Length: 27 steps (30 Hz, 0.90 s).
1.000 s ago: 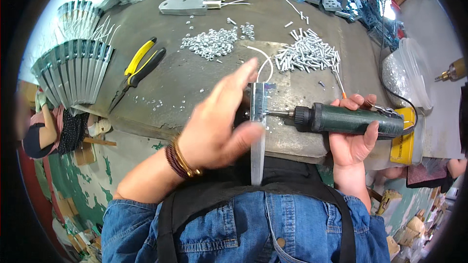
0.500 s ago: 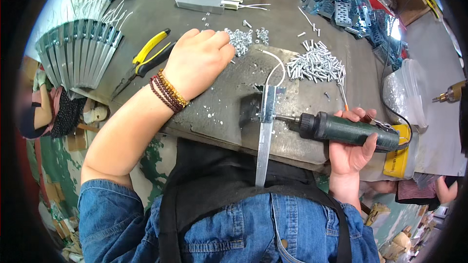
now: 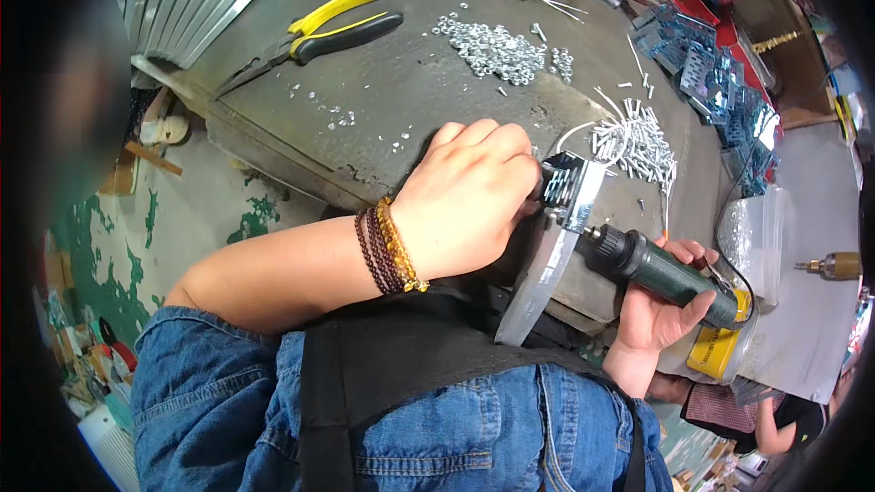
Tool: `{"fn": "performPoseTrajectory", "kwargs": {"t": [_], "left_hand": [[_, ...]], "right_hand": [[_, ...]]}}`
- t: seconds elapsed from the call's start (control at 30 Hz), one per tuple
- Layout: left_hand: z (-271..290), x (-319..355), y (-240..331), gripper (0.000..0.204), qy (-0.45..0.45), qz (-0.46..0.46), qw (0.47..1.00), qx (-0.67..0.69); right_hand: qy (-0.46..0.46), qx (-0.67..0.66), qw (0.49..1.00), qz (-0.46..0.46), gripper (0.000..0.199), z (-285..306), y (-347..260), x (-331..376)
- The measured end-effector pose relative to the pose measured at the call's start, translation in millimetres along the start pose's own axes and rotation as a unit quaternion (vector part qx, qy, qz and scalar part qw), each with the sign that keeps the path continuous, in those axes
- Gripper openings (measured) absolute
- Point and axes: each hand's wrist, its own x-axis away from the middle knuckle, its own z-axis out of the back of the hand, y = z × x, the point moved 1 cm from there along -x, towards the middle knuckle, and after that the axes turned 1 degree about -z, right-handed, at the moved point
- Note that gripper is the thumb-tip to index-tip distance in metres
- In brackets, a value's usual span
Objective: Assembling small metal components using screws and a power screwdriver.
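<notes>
Metal bracket [image 3: 556, 237], a long grey strip with a perforated head, stands on edge at the desk [image 3: 401, 109] rim. The left hand [image 3: 469, 196] is clenched on its upper end; the right hand [image 3: 661, 305] grips the green electric screwdriver [image 3: 656, 269], bit against the bracket. Judged stiff, light, sharp-edged; best held by its flat faces. Beyond the left hand lie loose nuts [image 3: 492, 46] and yellow-handled pliers [image 3: 319, 32].

long metal bracket [image 3: 547, 260] (tilted) meets green electric screwdriver [image 3: 661, 273] at bench edge.
</notes>
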Motion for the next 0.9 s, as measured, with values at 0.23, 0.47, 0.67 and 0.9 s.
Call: {"fn": "performPoseTrajectory", "kwargs": {"t": [0.23,0.47,0.67,0.9], "left_hand": [[0.6,2.3,-0.3,0.021,0.013,0.008,1.0,0.012],[0.0,0.3,0.0,0.017,0.001,0.024,1.0,0.008],[0.1,-0.7,-1.5,0.017,-0.002,0.02,1.0,0.008],[1.3,-0.1,1.6,0.015,-0.024,0.027,0.999,-0.012]], "right_hand": [[0.008,-0.025,1.0,-0.001,0.047,-1.9,2.0,-1.8],[0.023,0.001,1.0,-0.002,0.047,-5.8,2.2,-3.3],[0.003,-0.018,1.0,-0.001,0.047,-0.9,1.8,-2.9],[0.008,-0.009,1.0,0.001,0.046,-1.4,0.1,-2.3]]}}
